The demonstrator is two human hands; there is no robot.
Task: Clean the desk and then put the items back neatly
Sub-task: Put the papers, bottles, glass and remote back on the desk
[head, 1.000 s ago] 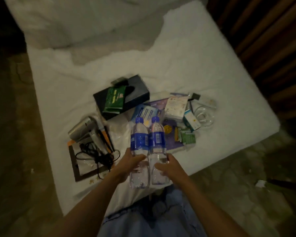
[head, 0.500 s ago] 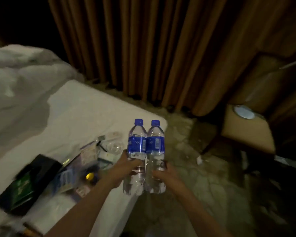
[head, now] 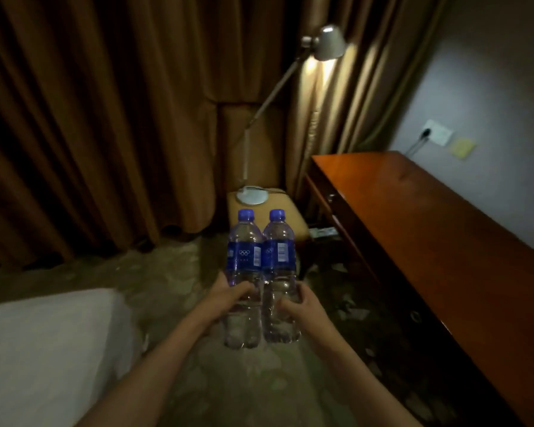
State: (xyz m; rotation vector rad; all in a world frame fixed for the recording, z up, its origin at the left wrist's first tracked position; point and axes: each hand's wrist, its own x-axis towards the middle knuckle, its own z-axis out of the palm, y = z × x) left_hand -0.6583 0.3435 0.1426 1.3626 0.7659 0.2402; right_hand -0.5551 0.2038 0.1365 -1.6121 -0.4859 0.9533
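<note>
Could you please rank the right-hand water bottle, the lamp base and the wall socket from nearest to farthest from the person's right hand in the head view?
1. The right-hand water bottle, gripped in the right hand itself.
2. The lamp base, on the tan stool straight ahead, beyond the bottles.
3. The wall socket, up on the far wall to the right, beyond the desk.

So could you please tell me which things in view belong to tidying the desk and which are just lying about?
Job:
left bottle, in left hand
right bottle, in right hand
desk

Lying about:
lamp
chair
curtains
bed
</note>
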